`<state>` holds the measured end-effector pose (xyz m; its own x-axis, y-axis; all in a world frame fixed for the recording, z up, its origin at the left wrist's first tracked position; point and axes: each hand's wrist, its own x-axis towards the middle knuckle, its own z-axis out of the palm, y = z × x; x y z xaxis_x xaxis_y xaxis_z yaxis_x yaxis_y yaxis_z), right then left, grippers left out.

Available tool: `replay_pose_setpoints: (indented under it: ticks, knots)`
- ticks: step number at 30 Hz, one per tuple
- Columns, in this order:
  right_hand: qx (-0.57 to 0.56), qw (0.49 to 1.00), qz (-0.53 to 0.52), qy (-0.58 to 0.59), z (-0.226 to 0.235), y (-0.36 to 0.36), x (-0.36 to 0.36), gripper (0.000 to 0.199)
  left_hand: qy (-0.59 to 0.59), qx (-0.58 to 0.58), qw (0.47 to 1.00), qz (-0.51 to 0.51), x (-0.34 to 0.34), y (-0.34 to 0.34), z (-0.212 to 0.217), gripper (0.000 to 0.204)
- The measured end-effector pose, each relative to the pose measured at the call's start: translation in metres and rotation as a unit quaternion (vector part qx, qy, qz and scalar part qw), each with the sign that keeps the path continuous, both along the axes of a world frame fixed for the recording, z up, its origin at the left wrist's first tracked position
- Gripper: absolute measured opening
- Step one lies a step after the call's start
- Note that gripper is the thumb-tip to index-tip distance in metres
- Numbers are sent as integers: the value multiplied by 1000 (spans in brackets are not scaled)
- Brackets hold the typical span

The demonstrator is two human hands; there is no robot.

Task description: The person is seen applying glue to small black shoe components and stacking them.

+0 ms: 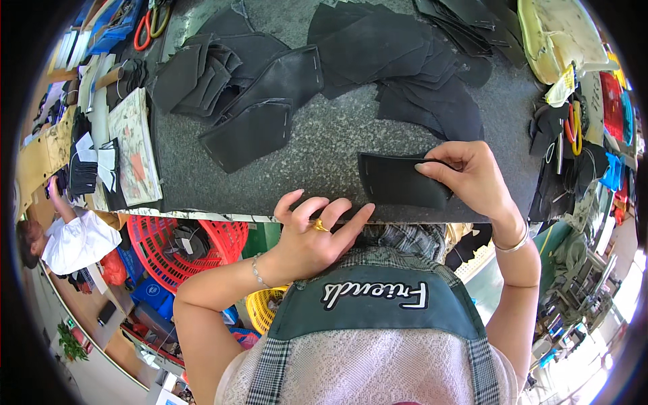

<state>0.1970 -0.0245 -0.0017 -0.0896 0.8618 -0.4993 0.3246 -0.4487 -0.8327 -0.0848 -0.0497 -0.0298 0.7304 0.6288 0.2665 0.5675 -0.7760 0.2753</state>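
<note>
Between the thumb and bent fingers of my right hand [472,174] is the right end of a black cut piece [398,181], which lies near the front edge of the worktable [324,145]. Small pale marks show at the piece's left end. My left hand [320,229] rests at the table's edge, left of that piece, with its fingers apart and nothing in them. Farther back lie a loose black panel [250,135], a heap of similar black pieces [196,77] at left and a fanned stack [385,50] at centre.
At left are a patterned booklet [133,148] and red-handled scissors [143,30]. Orange-handled scissors [575,128] and a yellowish tray [563,37] sit at right. Below the table's left edge stands a red basket [162,260]. A person in white [81,243] is at far left.
</note>
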Motion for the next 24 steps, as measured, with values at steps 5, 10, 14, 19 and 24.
replay_pose_setpoints:
  ticks: [5,10,14,19,24]
  knots:
    - [-12,997,29,-64,0,3,0,19,-17,11,1000,-4,0,1,-3,41]
    - [27,994,40,-102,6,2,1,20,37,6,998,-56,5,10,7,30]
    - [-27,997,-39,-68,7,-10,18,20,39,9,998,-39,8,10,9,34]
    - [-24,994,-62,-81,9,-8,11,22,45,13,998,-46,22,12,8,46]
    - [118,910,79,-389,21,-9,37,36,49,32,997,-51,23,12,4,50]
